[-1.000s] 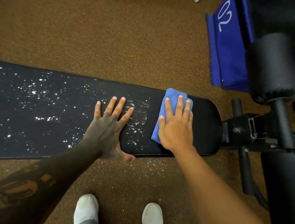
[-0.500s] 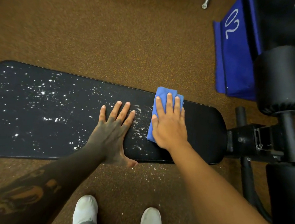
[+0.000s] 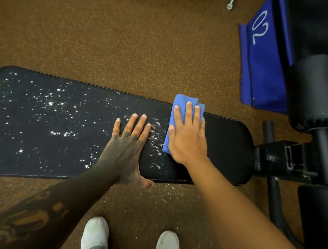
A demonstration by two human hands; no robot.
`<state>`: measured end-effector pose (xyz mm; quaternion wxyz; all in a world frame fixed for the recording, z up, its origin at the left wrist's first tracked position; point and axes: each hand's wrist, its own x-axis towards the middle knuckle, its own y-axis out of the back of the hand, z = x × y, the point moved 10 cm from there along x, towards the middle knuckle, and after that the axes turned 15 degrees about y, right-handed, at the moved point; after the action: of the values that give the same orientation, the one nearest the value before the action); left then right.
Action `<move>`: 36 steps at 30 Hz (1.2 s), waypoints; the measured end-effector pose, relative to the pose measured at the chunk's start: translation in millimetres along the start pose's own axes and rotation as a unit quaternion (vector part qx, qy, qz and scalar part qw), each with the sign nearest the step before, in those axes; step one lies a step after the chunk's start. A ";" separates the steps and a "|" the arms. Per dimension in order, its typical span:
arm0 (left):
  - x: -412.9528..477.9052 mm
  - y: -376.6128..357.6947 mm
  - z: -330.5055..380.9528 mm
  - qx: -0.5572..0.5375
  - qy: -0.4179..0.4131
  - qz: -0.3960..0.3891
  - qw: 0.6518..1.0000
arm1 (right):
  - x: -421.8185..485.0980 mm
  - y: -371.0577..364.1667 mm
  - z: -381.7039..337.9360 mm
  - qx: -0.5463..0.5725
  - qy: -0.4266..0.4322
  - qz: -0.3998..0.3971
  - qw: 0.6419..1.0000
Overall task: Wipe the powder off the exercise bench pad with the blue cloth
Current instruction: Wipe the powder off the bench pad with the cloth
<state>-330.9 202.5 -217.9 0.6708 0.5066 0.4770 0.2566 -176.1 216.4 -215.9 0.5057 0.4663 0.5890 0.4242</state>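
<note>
We find the right hand (image 3: 187,141), fingers straight, pressing the blue cloth (image 3: 183,99) on the bench pad (image 3: 227,152) near its right end. Over the last second it has edged left, closing on the left hand (image 3: 126,146), flat with fingers spread. Right of the cloth is clean; powder (image 3: 51,103) covers the rest, so most wiping remains.

Place: you're in a gym, pretty clearly.
Floor: brown speckled rubber flooring (image 3: 107,36) all around you, proper weight-room stuff.
Bench: long black bench pad (image 3: 35,130) lying flat in front of you, dotted with white powder (image 3: 50,103).
Frame: black steel frame (image 3: 290,159) at the pad's right end, with a fat foam roller (image 3: 318,92) on a post.
Extras: blue padded thing (image 3: 266,78) marked "02" top right, metal bar end (image 3: 231,3) near it.
</note>
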 end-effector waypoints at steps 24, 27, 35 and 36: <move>-0.6 -0.8 -13.4 0.002 -0.002 0.004 1.000 | -28.6 -12.5 -28.4 -0.015 0.043 -0.028 0.999; -0.8 -3.1 -14.2 0.006 -0.002 0.003 1.000 | 8.2 -5.2 -14.7 -0.007 0.008 -0.017 1.000; -0.8 -2.7 -14.7 0.002 -0.001 0.003 1.000 | -49.0 -13.2 -48.1 -0.009 0.052 -0.025 0.998; -1.1 -2.3 -14.9 0.001 0.000 0.003 1.000 | -51.6 -14.3 -47.5 -0.008 0.054 -0.029 0.998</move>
<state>-345.1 207.3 -220.1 0.6696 0.5088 0.4753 0.2585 -222.2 161.6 -213.4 0.4888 0.4212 0.6254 0.4388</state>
